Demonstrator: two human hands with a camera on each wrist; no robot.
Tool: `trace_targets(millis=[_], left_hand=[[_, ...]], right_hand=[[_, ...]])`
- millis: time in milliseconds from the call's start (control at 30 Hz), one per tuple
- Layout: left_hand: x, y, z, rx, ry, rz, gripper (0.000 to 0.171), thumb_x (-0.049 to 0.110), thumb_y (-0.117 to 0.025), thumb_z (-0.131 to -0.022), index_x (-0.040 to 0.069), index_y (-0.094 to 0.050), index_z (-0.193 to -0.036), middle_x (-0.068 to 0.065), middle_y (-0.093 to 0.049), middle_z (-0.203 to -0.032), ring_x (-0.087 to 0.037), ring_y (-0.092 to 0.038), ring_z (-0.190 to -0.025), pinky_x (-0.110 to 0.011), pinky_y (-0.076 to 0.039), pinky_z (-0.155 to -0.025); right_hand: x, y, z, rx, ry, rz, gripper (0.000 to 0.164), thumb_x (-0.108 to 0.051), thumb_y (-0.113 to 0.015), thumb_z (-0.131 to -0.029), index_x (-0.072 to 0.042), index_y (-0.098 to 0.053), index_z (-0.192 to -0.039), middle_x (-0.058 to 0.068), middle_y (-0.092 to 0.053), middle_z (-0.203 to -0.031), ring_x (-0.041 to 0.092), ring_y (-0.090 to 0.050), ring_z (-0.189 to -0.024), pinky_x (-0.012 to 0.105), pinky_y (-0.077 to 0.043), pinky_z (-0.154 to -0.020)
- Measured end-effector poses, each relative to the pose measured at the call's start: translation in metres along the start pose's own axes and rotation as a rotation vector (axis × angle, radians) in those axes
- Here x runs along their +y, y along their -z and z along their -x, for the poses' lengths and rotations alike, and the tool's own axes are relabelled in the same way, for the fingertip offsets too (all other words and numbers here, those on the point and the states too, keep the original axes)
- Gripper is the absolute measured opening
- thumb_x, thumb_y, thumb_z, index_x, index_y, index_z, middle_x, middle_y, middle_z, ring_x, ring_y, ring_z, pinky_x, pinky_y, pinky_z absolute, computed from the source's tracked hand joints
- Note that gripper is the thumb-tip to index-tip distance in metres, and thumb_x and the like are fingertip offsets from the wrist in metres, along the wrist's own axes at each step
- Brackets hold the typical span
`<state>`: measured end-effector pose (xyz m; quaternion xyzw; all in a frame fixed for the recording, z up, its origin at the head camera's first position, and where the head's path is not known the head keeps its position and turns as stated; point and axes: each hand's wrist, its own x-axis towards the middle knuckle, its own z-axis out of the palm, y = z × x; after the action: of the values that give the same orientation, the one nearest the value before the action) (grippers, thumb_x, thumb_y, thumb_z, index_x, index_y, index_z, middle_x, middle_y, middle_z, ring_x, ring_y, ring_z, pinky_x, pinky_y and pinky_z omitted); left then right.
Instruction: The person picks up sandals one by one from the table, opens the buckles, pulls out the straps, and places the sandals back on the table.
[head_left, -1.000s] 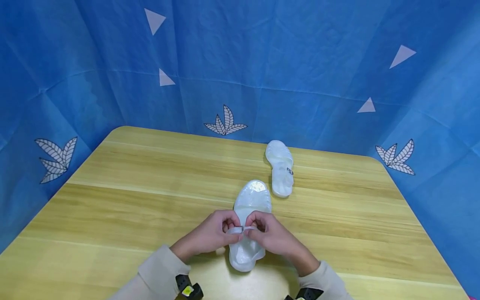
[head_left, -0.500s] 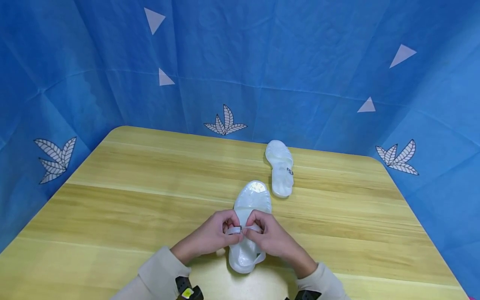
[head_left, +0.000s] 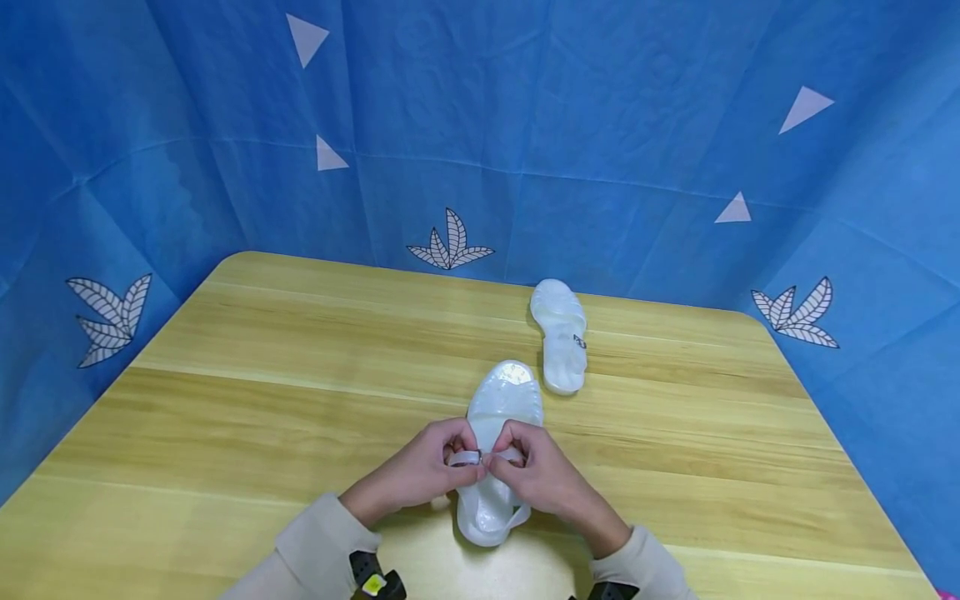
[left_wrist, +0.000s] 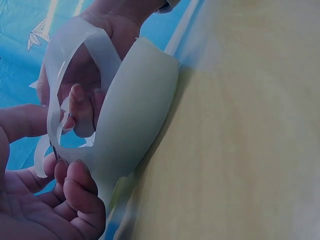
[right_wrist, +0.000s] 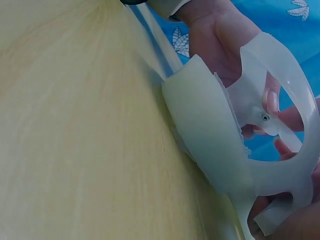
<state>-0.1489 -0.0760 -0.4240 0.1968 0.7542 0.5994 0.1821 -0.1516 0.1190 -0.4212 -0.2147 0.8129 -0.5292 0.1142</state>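
Note:
A translucent white jelly sandal lies on the table, toe pointing away from me. Over its middle, my two hands meet at the thin ankle strap, which has a small metal buckle. My left hand pinches the buckle side between thumb and curled fingers. From the other side my right hand pinches the strap close by, fingertips almost meeting the left ones. The strap's loose end sticks out by the fingers in the left wrist view. A small round fitting shows on the strap in the right wrist view.
Farther back and slightly right, the matching sandal lies on the wooden table. A blue curtain with leaf and triangle prints stands behind the table and along both sides.
The buckle and strap have shifted slightly left between the fingers. A loop at the sandal's heel shows more openly on its right side. The other sandal stays put.

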Motion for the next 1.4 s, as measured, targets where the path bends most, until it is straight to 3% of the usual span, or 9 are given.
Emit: trace_targets(millis=[533,700,933,1133,1267,1400], left_hand=[[-0.002,0.006,0.0,-0.031,0.0,0.046,0.023,0.012,-0.068,-0.085,-0.003,-0.051,-0.089,0.0,-0.046,-0.074,-0.008,-0.042,-0.063,-0.017,-0.037,-0.054],[-0.001,0.006,0.001,-0.03,0.01,0.05,0.022,0.012,-0.067,-0.085,-0.002,-0.05,-0.089,0.0,-0.045,-0.074,-0.008,-0.042,-0.062,-0.017,-0.036,-0.053],[-0.002,0.007,0.001,-0.028,0.011,0.047,0.02,0.01,-0.066,-0.084,-0.002,-0.051,-0.09,-0.001,-0.047,-0.075,-0.009,-0.044,-0.065,-0.016,-0.038,-0.055],[-0.004,0.007,0.001,-0.037,0.041,0.081,0.02,0.01,-0.065,-0.085,-0.001,-0.05,-0.093,-0.003,-0.049,-0.077,-0.012,-0.048,-0.067,-0.019,-0.043,-0.057],[-0.003,0.008,0.001,-0.047,0.054,0.097,0.02,0.01,-0.064,-0.085,-0.001,-0.049,-0.093,-0.003,-0.049,-0.076,-0.013,-0.048,-0.067,-0.02,-0.044,-0.057],[-0.002,0.01,0.002,-0.048,0.108,0.13,0.019,0.011,-0.062,-0.086,0.001,-0.048,-0.092,-0.004,-0.048,-0.075,-0.015,-0.05,-0.065,-0.023,-0.045,-0.057]], right_hand=[[0.0,0.003,0.0,0.022,-0.006,0.02,0.025,-0.015,-0.071,-0.082,-0.004,-0.051,-0.072,-0.007,-0.032,-0.055,0.0,-0.03,-0.049,0.017,-0.027,-0.044],[0.0,0.002,0.0,0.042,-0.058,0.033,0.032,-0.021,-0.073,-0.081,-0.003,-0.048,-0.071,-0.008,-0.031,-0.053,0.0,-0.029,-0.046,0.017,-0.026,-0.042],[-0.001,0.004,-0.001,0.125,-0.132,0.135,0.039,-0.029,-0.078,-0.075,-0.006,-0.047,-0.068,-0.004,-0.037,-0.062,0.001,-0.031,-0.046,0.018,-0.028,-0.04],[-0.002,0.005,-0.003,0.194,-0.181,0.179,0.044,-0.032,-0.083,-0.069,-0.009,-0.046,-0.067,-0.005,-0.036,-0.059,0.005,-0.03,-0.048,0.02,-0.026,-0.04],[-0.004,0.007,-0.003,0.186,-0.193,0.182,0.045,-0.034,-0.083,-0.069,-0.009,-0.045,-0.067,-0.005,-0.035,-0.059,0.005,-0.029,-0.048,0.02,-0.025,-0.04],[-0.003,0.013,-0.003,0.197,-0.204,0.146,0.046,-0.032,-0.083,-0.069,-0.008,-0.044,-0.069,-0.005,-0.036,-0.057,0.004,-0.033,-0.047,0.02,-0.028,-0.041]])
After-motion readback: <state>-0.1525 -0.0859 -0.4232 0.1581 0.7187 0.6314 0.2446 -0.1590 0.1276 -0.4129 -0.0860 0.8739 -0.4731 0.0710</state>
